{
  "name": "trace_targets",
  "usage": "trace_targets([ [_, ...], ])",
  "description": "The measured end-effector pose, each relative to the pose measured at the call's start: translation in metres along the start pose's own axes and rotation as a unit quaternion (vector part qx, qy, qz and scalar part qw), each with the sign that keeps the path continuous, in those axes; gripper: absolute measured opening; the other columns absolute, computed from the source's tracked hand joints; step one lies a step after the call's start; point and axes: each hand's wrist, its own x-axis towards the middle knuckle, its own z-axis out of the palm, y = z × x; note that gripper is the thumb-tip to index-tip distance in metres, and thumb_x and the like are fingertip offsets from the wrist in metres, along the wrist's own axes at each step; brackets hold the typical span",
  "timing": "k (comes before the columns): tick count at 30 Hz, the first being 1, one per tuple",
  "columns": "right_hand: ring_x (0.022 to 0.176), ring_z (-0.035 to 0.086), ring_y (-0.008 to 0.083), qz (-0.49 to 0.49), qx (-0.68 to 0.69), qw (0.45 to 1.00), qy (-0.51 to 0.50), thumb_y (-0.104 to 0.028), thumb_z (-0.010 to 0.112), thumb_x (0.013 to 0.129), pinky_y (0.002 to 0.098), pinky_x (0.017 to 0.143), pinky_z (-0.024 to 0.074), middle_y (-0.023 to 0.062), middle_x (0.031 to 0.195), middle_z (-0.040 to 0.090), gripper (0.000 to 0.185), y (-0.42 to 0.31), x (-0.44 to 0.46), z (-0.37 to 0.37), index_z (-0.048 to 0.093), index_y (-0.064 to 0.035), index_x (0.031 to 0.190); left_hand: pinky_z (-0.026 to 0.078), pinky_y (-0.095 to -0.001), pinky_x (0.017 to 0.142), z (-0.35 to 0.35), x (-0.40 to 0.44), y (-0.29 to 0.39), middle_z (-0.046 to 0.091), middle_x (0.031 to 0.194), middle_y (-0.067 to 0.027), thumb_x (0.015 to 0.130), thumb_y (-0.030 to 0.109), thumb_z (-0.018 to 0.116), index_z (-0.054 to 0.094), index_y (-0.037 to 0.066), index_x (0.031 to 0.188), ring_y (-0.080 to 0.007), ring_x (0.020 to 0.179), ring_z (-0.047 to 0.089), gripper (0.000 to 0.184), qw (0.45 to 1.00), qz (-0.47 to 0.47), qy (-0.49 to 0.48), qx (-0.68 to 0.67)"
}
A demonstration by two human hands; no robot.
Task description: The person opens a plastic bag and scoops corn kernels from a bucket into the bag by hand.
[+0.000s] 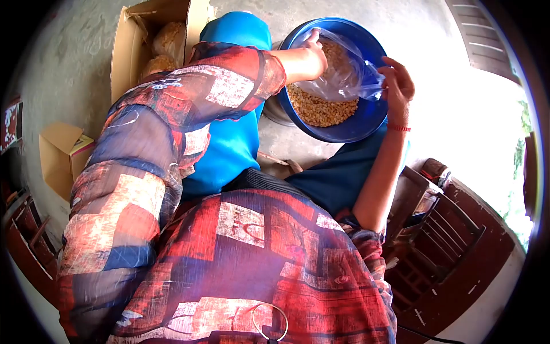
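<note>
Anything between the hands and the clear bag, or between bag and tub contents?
Nothing visible: left hand and right hand both touch the clear bag, and no lid shows between it and the loose pieces in the blue tub.

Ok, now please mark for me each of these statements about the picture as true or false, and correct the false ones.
1. Both hands are on the clear plastic bag. True: the left hand and the right hand each touch it.
2. The red band is on the left wrist. False: it is on the right wrist.
3. Small yellowish pieces lie in the blue tub. True.
4. The large cardboard box is closed. False: it is open, and filled bags show inside.
</note>
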Motion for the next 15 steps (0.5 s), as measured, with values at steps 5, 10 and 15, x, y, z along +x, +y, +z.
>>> trace_targets([
  [5,0.060,0.053,0.0089,0.147,-0.003,0.947,-0.287,-0.008,0.054,0.077,0.0213,0.045,0.0435,0.0046,0.079,0.060,0.038,-0.006,-0.011,0.032,0.050,-0.0077,0.115,0.010,-0.0532,0.103,-0.003,-0.004,0.001,0.056,0.109,-0.0050,0.068,0.020,0.066,0.063,0.014,0.100,-0.0233,0.112,0.044,0.033,1.000,0.000,0.012,-0.019],
  [10,0.079,0.060,0.0213,0.182,-0.154,0.924,-0.298,-0.018,0.061,0.071,0.0320,0.059,0.0507,0.0135,0.089,0.061,0.054,0.042,0.012,0.048,0.043,-0.0082,0.121,0.015,-0.0530,0.102,0.004,-0.002,-0.001,0.059,0.102,-0.0046,0.069,0.017,0.063,0.064,0.013,0.097,-0.0228,0.105,0.049,0.029,0.999,-0.010,0.035,-0.011],
  [15,0.094,0.057,0.0257,0.058,-0.348,0.896,-0.269,-0.021,0.059,0.075,0.0330,0.076,0.0485,0.0182,0.111,0.054,0.060,0.097,0.026,0.059,0.035,-0.0091,0.129,0.035,-0.0479,0.085,0.014,0.006,-0.004,0.062,0.087,-0.0054,0.067,0.010,0.059,0.064,0.013,0.089,-0.0222,0.092,0.057,0.023,0.973,0.117,0.153,-0.125],
])
